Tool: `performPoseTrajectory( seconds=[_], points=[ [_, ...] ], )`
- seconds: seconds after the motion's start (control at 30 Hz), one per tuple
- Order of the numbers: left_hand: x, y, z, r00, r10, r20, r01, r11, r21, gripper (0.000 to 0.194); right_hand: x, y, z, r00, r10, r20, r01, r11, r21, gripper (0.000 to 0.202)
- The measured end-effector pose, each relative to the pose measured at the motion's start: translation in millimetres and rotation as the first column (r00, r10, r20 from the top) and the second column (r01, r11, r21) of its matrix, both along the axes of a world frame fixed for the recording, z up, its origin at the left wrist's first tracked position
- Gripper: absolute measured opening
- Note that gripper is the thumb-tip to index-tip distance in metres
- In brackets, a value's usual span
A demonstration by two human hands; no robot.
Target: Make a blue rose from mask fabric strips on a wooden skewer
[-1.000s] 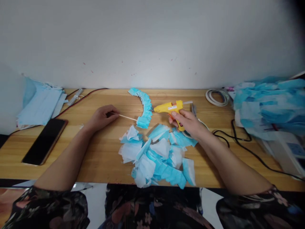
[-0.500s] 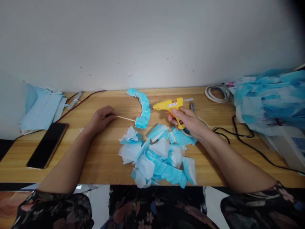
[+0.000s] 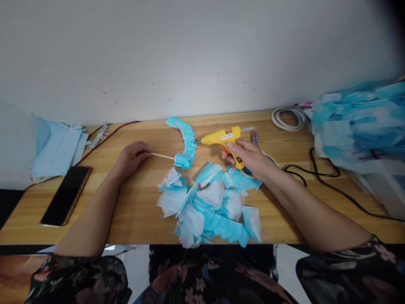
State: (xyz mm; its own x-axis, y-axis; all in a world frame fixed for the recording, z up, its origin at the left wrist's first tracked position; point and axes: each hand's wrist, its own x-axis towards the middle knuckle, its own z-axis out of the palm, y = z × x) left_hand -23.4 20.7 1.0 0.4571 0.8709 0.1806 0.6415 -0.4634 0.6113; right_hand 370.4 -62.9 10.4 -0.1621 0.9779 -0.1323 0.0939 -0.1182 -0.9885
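My left hand point(image 3: 134, 158) is closed on one end of a thin pale stick point(image 3: 162, 156). The stick's other end meets a curved, pleated strip of light-blue fabric point(image 3: 189, 142) on the table. With my right hand point(image 3: 245, 156) I grip a yellow hot glue gun point(image 3: 223, 137), a finger near its orange trigger. Its metal nozzle points left, right by the strip's outer edge; I cannot tell whether it touches. A clear glue stick point(image 3: 247, 128) sticks out of the gun's back. Below lies a heap of blue and white fabric pieces point(image 3: 211, 196).
At the left are a stack of blue face masks point(image 3: 56, 147) and a black phone point(image 3: 67, 195). A coiled white cable point(image 3: 288, 119), pliers point(image 3: 255, 138) and a black cord point(image 3: 341, 192) lie on the right. Blue fabric is piled point(image 3: 360, 126) at the far right.
The stick, the pleated strip and the glue gun have shifted slightly left in view, along with a small camera movement. Both hands keep their grip.
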Motion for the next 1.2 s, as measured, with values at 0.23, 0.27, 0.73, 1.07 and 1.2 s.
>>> performPoseTrajectory(
  seconds=[0.23, 0.27, 0.73, 1.07, 1.2],
  points=[
    [0.7, -0.4, 0.1, 1.000, 0.018, -0.010, -0.018, 1.000, 0.007, 0.022, -0.8, -0.4, 1.6, 1.000, -0.015, 0.008, 0.015, 1.000, -0.019, 0.048],
    [0.8, -0.6, 0.3, 1.000, 0.017, -0.011, -0.017, 1.000, 0.005, 0.022, -1.1, -0.5, 2.2, 1.000, -0.017, 0.006, 0.017, 1.000, -0.019, 0.048],
    [-2.5, 1.1, -1.8, 1.000, 0.010, -0.011, -0.010, 1.000, -0.004, 0.021, -2.2, -0.9, 4.5, 1.000, -0.019, 0.017, 0.019, 1.000, -0.019, 0.053],
    [-4.0, -0.2, 0.5, 1.000, 0.015, -0.010, -0.015, 1.000, -0.028, 0.022, -2.2, -0.8, 4.4, 0.999, 0.005, 0.043, -0.005, 1.000, -0.014, 0.052],
    [-5.0, 0.1, 0.0, 1.000, 0.003, -0.005, -0.003, 1.000, -0.031, 0.022, -2.9, -1.2, 5.0, 0.999, 0.013, 0.053, -0.012, 1.000, -0.009, 0.052]
  ],
)
